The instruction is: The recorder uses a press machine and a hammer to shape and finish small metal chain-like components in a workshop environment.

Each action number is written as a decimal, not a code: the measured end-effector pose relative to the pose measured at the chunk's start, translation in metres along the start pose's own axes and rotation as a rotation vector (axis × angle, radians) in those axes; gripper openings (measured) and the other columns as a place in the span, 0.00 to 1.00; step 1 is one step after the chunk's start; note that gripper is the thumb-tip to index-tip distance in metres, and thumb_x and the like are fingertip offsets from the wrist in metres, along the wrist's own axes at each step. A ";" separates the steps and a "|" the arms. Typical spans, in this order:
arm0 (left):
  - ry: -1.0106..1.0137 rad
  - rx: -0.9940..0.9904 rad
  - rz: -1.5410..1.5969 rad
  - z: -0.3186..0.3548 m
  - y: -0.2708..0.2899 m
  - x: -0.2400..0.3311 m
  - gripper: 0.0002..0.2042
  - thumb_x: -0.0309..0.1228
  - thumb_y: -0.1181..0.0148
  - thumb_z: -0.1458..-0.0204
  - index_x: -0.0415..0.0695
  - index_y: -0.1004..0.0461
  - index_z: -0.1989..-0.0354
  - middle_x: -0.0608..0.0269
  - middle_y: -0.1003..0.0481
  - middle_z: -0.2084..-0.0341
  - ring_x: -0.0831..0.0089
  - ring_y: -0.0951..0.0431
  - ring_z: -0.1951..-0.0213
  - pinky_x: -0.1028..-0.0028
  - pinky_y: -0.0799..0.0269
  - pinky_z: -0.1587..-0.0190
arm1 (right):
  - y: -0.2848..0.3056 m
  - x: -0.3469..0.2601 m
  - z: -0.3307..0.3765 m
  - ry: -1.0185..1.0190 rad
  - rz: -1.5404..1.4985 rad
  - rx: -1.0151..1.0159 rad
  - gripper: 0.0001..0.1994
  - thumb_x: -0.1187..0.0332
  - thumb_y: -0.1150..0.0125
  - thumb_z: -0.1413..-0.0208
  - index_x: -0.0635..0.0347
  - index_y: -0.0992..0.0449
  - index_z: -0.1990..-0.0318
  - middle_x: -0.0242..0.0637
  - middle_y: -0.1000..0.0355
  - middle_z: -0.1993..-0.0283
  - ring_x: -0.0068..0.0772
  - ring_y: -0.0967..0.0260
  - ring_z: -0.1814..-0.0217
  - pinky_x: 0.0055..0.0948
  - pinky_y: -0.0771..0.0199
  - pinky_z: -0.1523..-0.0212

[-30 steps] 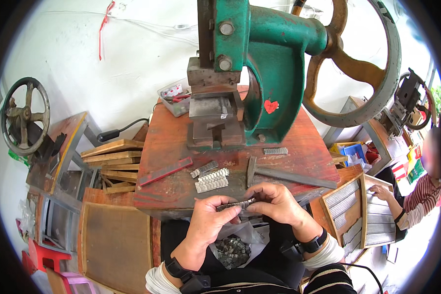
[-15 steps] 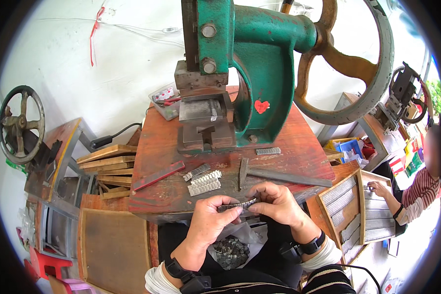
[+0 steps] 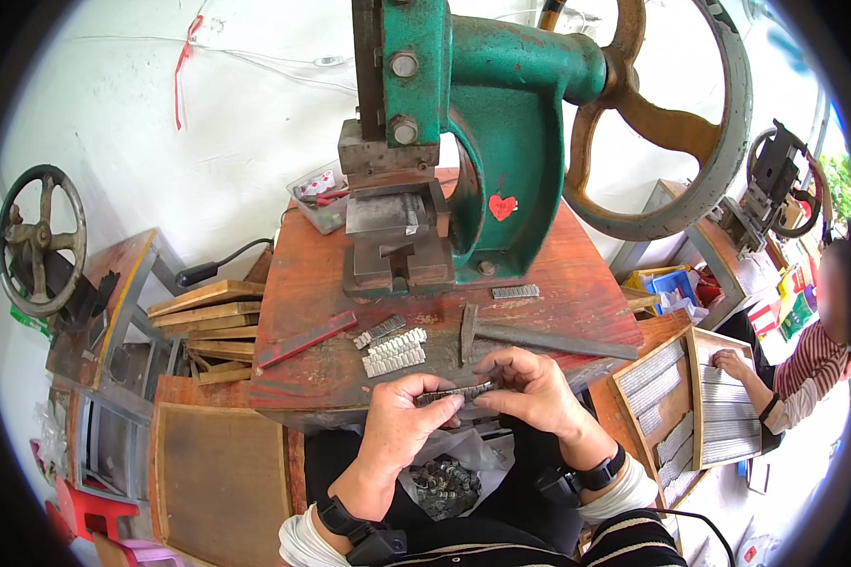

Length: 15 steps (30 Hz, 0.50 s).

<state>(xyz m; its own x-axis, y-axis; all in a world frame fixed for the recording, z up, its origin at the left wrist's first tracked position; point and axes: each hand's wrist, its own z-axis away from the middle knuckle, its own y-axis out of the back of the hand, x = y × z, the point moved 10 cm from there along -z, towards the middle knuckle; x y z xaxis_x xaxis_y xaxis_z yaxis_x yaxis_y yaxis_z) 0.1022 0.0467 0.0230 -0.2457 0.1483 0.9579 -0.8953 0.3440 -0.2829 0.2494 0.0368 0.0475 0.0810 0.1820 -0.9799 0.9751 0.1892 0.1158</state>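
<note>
Head view: both hands pinched one row of small metal pieces, just in front of the green press (image 3: 482,142).
Left hand (image 3: 402,425) and right hand (image 3: 529,387) were closed on the ends of the strip (image 3: 456,392). Finished-looking stacked rows (image 3: 394,352) lay below the press; a bag of loose pieces (image 3: 444,484) in the lap looked far from used up.

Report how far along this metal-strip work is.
Done: two filled rows of small metal pieces lie on the red bench in front of the green press. In hand: left hand and right hand hold another row between fingertips. Left: loose pieces in the bag on the lap.
</note>
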 end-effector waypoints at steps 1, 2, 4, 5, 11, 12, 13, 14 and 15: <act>-0.001 0.001 0.001 0.000 0.000 0.000 0.07 0.21 0.36 0.48 0.33 0.22 0.62 0.64 0.22 0.73 0.80 0.23 0.73 0.80 0.26 0.69 | 0.000 0.000 -0.001 0.003 -0.004 0.004 0.18 0.76 0.30 0.52 0.61 0.25 0.52 0.24 0.28 0.70 0.11 0.35 0.69 0.17 0.32 0.68; -0.015 0.003 0.014 0.001 0.001 0.001 0.06 0.21 0.36 0.48 0.34 0.21 0.62 0.65 0.22 0.73 0.82 0.23 0.73 0.81 0.26 0.69 | -0.001 0.001 -0.002 0.004 -0.003 0.001 0.18 0.76 0.30 0.52 0.61 0.25 0.52 0.24 0.28 0.70 0.11 0.35 0.69 0.17 0.32 0.68; -0.031 0.010 0.029 0.002 0.003 0.002 0.05 0.21 0.36 0.48 0.34 0.21 0.63 0.66 0.22 0.73 0.83 0.23 0.73 0.81 0.27 0.69 | -0.003 0.001 -0.005 0.023 0.055 0.007 0.17 0.76 0.31 0.52 0.61 0.24 0.53 0.28 0.25 0.69 0.14 0.32 0.69 0.20 0.30 0.68; -0.073 0.055 -0.093 0.002 0.009 0.004 0.05 0.20 0.36 0.48 0.34 0.21 0.64 0.65 0.21 0.71 0.81 0.23 0.74 0.80 0.27 0.70 | -0.006 0.000 -0.008 0.023 0.055 0.001 0.17 0.76 0.31 0.52 0.61 0.24 0.53 0.28 0.25 0.69 0.14 0.32 0.69 0.20 0.30 0.68; -0.519 0.387 -0.841 0.015 0.027 0.029 0.06 0.24 0.31 0.58 0.44 0.20 0.70 0.65 0.23 0.76 0.69 0.25 0.70 0.68 0.33 0.62 | -0.029 -0.021 -0.026 0.379 0.635 0.011 0.13 0.76 0.31 0.59 0.61 0.21 0.62 0.39 0.24 0.64 0.44 0.30 0.61 0.37 0.27 0.59; -0.675 0.473 -1.077 0.022 0.020 0.037 0.07 0.26 0.30 0.61 0.46 0.20 0.72 0.66 0.24 0.76 0.65 0.26 0.67 0.64 0.37 0.58 | -0.032 -0.019 -0.028 0.379 0.635 0.005 0.13 0.76 0.31 0.59 0.61 0.21 0.62 0.39 0.24 0.64 0.44 0.30 0.61 0.37 0.27 0.59; -0.700 0.519 -1.070 0.023 0.023 0.033 0.07 0.28 0.30 0.63 0.48 0.22 0.74 0.70 0.25 0.76 0.64 0.30 0.63 0.61 0.44 0.52 | -0.036 -0.026 -0.027 0.470 0.755 0.051 0.13 0.75 0.31 0.59 0.60 0.21 0.63 0.39 0.25 0.64 0.44 0.31 0.61 0.37 0.28 0.59; -0.697 0.523 -1.069 0.023 0.024 0.029 0.07 0.28 0.30 0.63 0.48 0.22 0.74 0.70 0.25 0.76 0.64 0.30 0.63 0.61 0.44 0.52 | -0.040 -0.033 -0.024 0.563 0.874 0.100 0.12 0.75 0.30 0.60 0.59 0.21 0.64 0.38 0.26 0.63 0.44 0.31 0.60 0.37 0.28 0.58; -0.724 0.554 -1.114 0.026 0.022 0.030 0.08 0.28 0.30 0.63 0.48 0.22 0.74 0.70 0.26 0.75 0.64 0.30 0.62 0.60 0.44 0.52 | -0.034 -0.036 -0.023 0.581 0.904 0.163 0.13 0.74 0.29 0.60 0.58 0.21 0.63 0.38 0.27 0.63 0.45 0.32 0.59 0.38 0.29 0.57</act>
<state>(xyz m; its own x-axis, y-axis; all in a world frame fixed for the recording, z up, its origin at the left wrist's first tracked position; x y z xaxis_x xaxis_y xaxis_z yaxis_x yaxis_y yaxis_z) 0.0653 0.0347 0.0467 0.6843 -0.5056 0.5253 -0.7289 -0.4573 0.5094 0.2090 0.0457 0.0827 0.7148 0.6261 -0.3114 0.6227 -0.3672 0.6910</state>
